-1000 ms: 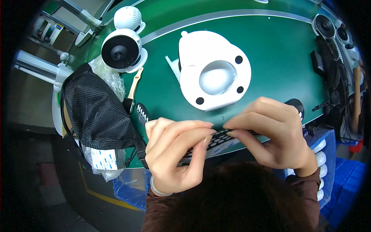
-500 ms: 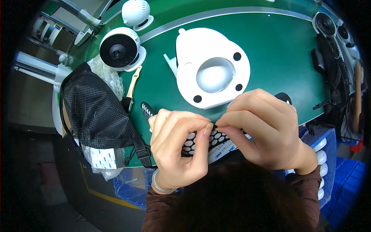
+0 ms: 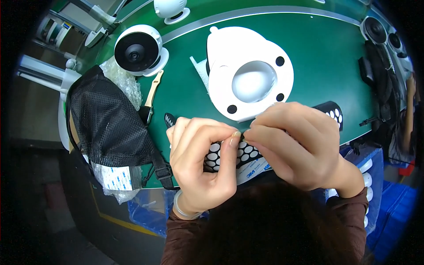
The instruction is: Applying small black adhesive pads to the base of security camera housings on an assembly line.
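My left hand (image 3: 203, 165) and my right hand (image 3: 298, 143) meet at the table's near edge, each closed in a thumb-and-finger pinch. A small dark bit shows between the fingertips, too hidden to name. Beneath them lies a black sheet with rows of white round spots (image 3: 248, 154), mostly covered by my hands; its ends curl up at both sides. Also under my hands is a printed white backing paper (image 3: 252, 171). Just beyond them rests a white rounded housing (image 3: 251, 42), with a round hollow and black round pads (image 3: 280, 61) on its upturned face.
A white camera with a black front (image 3: 138, 51) stands at the back left, another white one (image 3: 171, 9) behind it. A black mesh bag (image 3: 110, 119), bubble wrap (image 3: 124, 84) and a beige-handled brush (image 3: 153, 92) lie left. Black straps (image 3: 384, 84) lie right; blue crates (image 3: 393, 216) stand below.
The view has shifted slightly, moving the housing and cameras a little within it. More of the sheet's right end shows beyond my right hand. Both hands keep their pinches close together.
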`<state>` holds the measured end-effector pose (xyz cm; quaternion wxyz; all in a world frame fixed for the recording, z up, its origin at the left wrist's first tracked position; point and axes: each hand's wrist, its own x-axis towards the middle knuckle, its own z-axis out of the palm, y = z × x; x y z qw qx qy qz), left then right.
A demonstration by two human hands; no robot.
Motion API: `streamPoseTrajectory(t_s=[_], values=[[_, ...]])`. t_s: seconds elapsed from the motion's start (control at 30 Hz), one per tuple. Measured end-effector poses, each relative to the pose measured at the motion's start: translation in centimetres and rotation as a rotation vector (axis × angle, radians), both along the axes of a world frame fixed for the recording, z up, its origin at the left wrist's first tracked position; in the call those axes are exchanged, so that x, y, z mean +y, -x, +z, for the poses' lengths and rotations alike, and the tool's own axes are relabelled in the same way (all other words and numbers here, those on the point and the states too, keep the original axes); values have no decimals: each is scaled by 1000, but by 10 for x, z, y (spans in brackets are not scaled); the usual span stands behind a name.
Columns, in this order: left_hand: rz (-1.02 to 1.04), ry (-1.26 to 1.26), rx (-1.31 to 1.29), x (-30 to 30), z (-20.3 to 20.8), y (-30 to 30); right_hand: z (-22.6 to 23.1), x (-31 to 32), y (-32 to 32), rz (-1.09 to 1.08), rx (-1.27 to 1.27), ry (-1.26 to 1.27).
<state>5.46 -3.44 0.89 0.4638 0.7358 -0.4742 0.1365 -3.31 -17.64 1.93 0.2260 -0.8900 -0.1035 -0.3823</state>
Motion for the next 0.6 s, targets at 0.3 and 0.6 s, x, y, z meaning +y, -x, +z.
streamPoseTrajectory(t_s=[0.3,0.6], values=[[6,44,70,0,-1,-2,-7,3,-1,-50,-112,45],[20,15,31,1,2,-3,9,-2,-6,34,148,-110]])
